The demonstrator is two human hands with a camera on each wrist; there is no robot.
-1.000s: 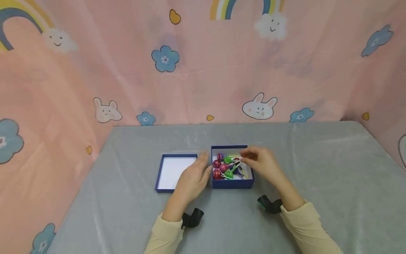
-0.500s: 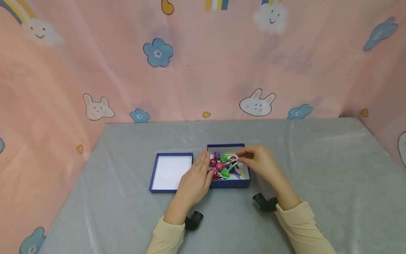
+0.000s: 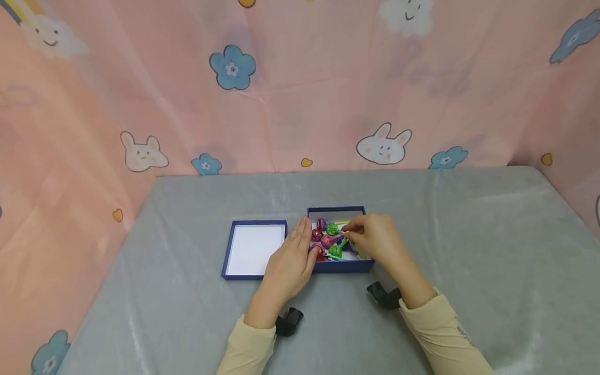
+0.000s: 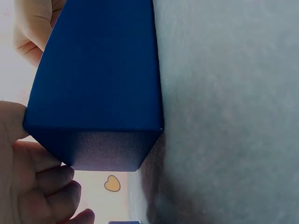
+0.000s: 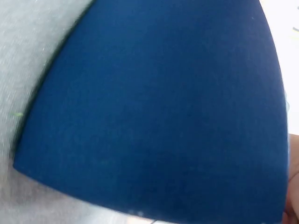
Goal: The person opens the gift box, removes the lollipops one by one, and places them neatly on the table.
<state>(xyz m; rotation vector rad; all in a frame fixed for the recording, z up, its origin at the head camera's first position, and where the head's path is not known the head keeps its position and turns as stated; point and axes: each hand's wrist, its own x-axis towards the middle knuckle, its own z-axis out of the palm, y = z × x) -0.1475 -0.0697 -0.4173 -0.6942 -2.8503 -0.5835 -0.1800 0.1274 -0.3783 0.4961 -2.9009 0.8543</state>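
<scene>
Bracing the box (image 3: 344, 266), left hand (image 3: 291, 258) lies flat; right hand (image 3: 375, 242) pinches a lollipop (image 3: 333, 229).

— What colours are the box (image 3: 344, 266) and lid (image 3: 227, 249)?
— Both dark blue outside, white inside.
— The lollipops (image 3: 328, 239)?
— Wrapped red, purple, magenta and green.
— And around them?
— A grey table (image 3: 469, 250), a pink curtain (image 3: 300, 94) printed with rabbits, blue flowers and clouds, and cream sleeves (image 3: 436, 328).

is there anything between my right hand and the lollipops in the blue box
Nothing visible. The right hand is already over the open blue box, fingertips among the lollipops. The left hand rests against the box's left wall, out of the way.
</scene>
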